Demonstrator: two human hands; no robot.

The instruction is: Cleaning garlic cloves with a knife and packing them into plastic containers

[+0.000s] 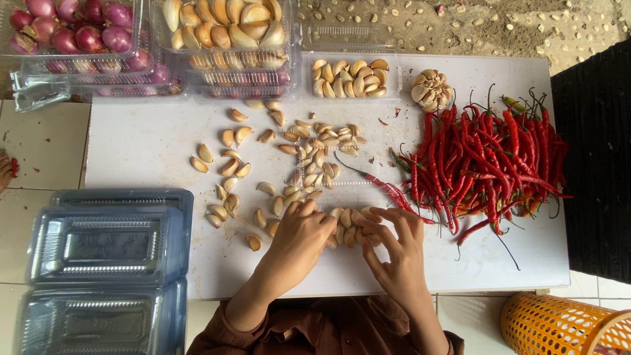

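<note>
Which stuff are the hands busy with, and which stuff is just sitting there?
In hand:
left hand
right hand
garlic cloves between the hands
clear tray under them

Lying about:
red chillies
whole garlic bulb
shallot boxes
stacked empty boxes
orange basket

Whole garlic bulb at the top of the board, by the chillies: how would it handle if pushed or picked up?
The garlic bulb looks rounded and lumpy, so a push would probably make it wobble or roll unevenly. Its cloves seem to be splaying apart, so a firm grip may break some loose. Probably light, with dry papery skin.
</note>
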